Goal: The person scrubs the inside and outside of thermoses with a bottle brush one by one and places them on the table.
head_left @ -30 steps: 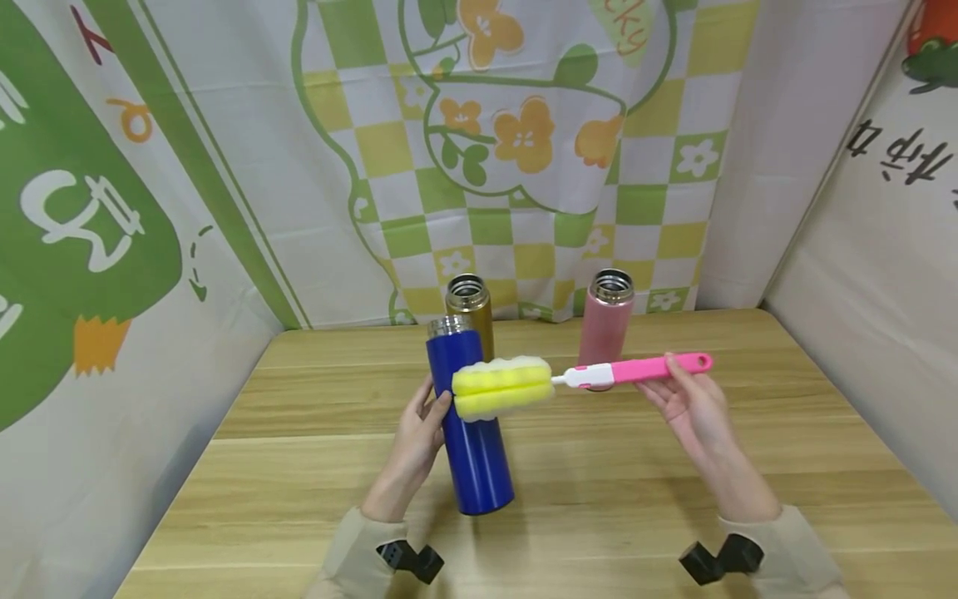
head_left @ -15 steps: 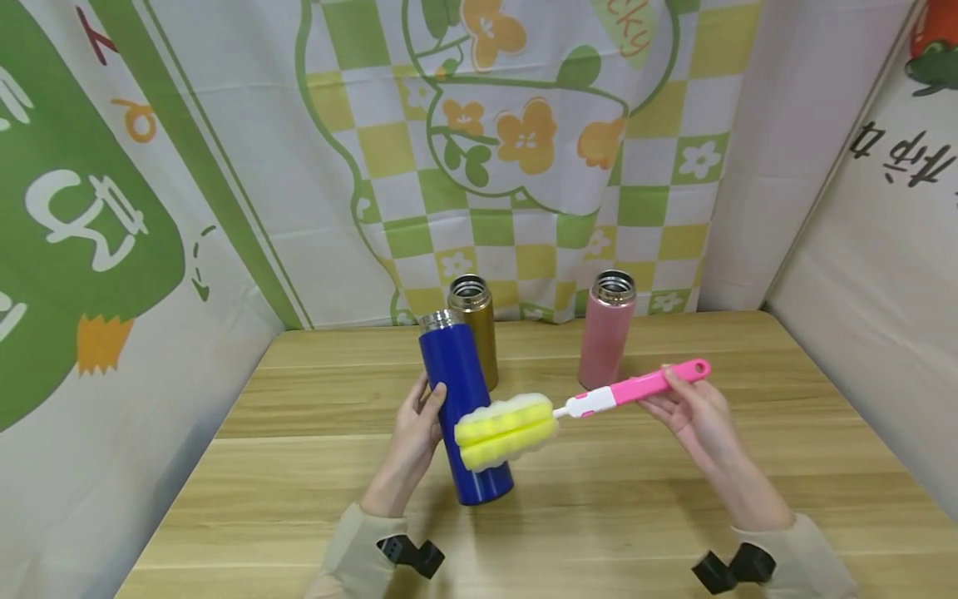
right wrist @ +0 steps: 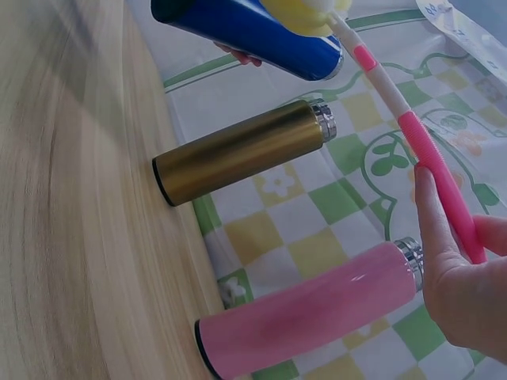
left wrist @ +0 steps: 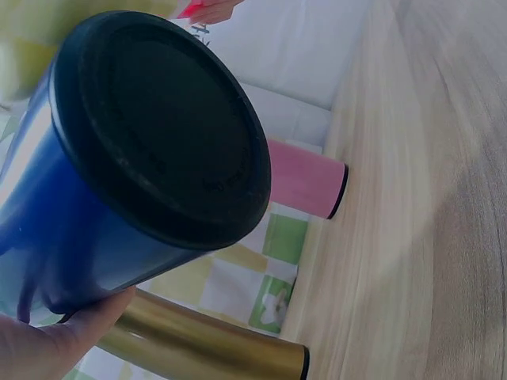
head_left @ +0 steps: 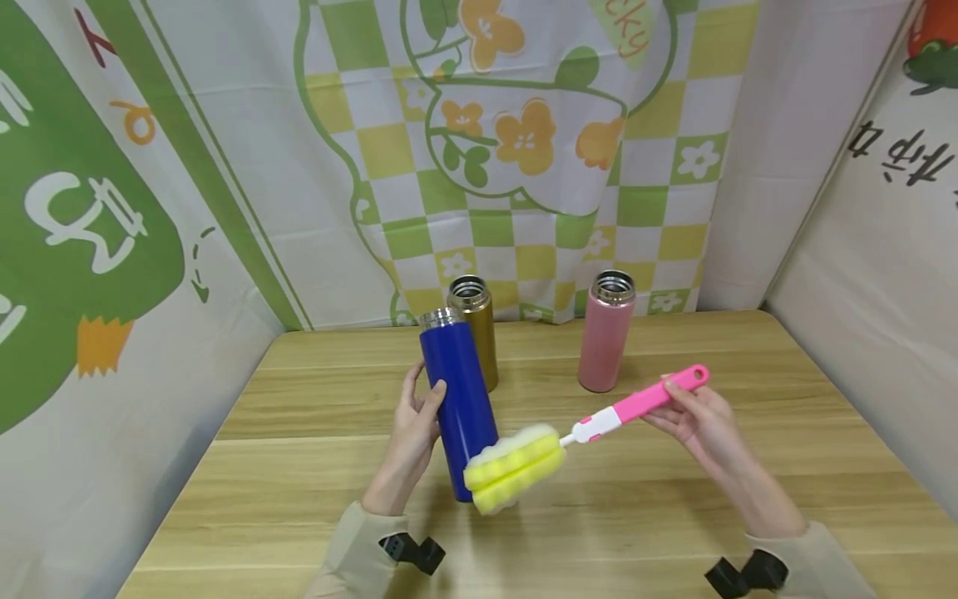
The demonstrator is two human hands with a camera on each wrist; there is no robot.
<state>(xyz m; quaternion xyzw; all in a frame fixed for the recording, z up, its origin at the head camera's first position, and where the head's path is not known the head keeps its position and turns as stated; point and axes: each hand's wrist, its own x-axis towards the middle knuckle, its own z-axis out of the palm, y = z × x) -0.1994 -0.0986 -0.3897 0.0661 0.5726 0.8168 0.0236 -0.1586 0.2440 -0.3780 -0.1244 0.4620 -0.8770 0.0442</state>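
Observation:
My left hand (head_left: pixel 414 433) grips a tall blue thermos bottle (head_left: pixel 458 391) by its side, its steel mouth uncapped and leaning left. The dark base of the blue bottle (left wrist: pixel 170 131) faces the left wrist view, raised off the wood. In my right hand (head_left: pixel 703 416) the pink handle of a bottle brush (head_left: pixel 649 401) is pinched between thumb and fingers. Its yellow and white sponge head (head_left: pixel 516 467) slants down to the left, in front of the blue bottle's lower part in the head view. Whether sponge and bottle touch, I cannot tell.
On the wooden table (head_left: pixel 636 499), a gold bottle (head_left: pixel 482 341) stands upright behind the blue one. A pink bottle (head_left: pixel 604 341) stands to its right, also uncapped. Printed cloth (head_left: pixel 516 208) hangs behind the table and at both sides.
The brush has swung from nearly level to slanting, its sponge head dropping down along the blue bottle. The blue bottle has shifted slightly left and up.

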